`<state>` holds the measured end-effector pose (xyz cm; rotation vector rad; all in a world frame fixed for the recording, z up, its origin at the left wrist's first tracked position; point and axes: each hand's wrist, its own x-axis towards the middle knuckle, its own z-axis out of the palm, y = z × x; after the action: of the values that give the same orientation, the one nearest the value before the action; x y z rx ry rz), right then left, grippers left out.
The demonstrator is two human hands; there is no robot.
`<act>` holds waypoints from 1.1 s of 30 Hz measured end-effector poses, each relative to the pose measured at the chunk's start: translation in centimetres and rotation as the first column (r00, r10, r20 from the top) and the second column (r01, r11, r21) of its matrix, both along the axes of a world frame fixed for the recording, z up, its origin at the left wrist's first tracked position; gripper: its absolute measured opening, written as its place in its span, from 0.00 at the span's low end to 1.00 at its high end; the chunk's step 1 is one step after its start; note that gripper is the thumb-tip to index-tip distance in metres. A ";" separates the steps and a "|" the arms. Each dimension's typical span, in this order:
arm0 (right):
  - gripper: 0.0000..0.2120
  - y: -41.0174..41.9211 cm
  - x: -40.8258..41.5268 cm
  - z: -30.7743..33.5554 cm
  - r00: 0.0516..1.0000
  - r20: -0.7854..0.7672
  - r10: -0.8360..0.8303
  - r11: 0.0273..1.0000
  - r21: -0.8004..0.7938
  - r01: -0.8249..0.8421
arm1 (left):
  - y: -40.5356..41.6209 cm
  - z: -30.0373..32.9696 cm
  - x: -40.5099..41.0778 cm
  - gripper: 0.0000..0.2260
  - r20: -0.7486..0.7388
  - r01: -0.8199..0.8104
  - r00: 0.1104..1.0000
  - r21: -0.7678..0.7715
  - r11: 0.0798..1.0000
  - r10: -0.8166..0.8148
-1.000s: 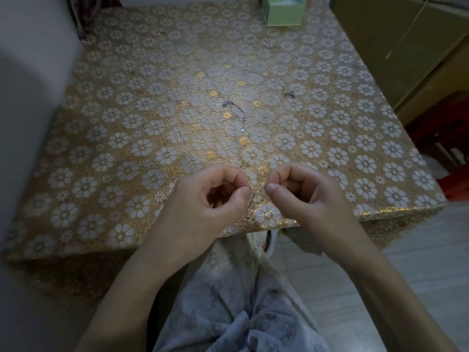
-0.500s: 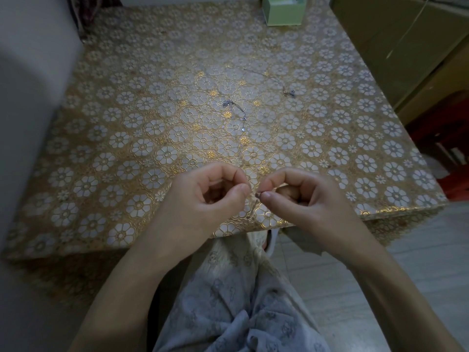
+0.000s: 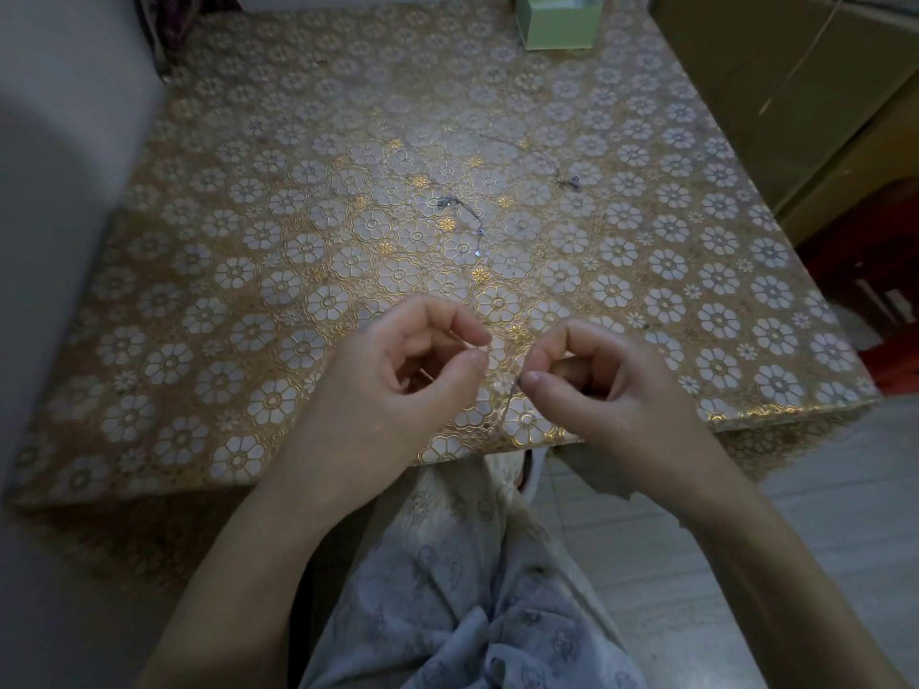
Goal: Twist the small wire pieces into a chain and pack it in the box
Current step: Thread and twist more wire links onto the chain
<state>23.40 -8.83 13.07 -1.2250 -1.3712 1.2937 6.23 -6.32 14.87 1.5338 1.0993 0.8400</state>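
Pinching thin wire (image 3: 512, 390), curled hands (image 3: 597, 385)

Setting: a home, likely a living or bedroom corner. A low table (image 3: 248, 300) is wearing a gold tablecloth (image 3: 696, 271) patterned with white flowers, its edge hanging over the near side. The person is sitting in loose printed pyjama trousers (image 3: 447, 589). Pale floor tiles (image 3: 795, 514) are showing at right, with an olive cabinet (image 3: 776, 92) standing beside the table.

Dim light, floral-clothed table (image 3: 278, 251), grey floor (image 3: 820, 489)
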 end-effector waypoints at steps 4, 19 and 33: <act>0.05 0.0 0.0 0.0 1.000 -0.006 -0.010 1.000 -0.010 0.010 | 0.1 -0.3 0.1 0.02 -0.105 0.008 0.994 0.087 0.996 0.001; 0.03 0.3 0.1 0.3 0.999 -0.047 -0.027 1.000 0.005 0.027 | -0.2 -0.6 0.4 0.04 -0.208 0.016 0.978 0.184 0.983 0.023; 0.05 0.3 0.4 0.4 0.993 -0.111 0.031 0.996 -0.083 -0.041 | 0.0 0.0 0.6 0.04 -0.214 0.074 0.976 0.139 0.988 -0.043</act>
<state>23.84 -8.57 13.48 -1.1730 -1.2761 1.4367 6.83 -6.34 14.84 1.8014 1.1588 0.7436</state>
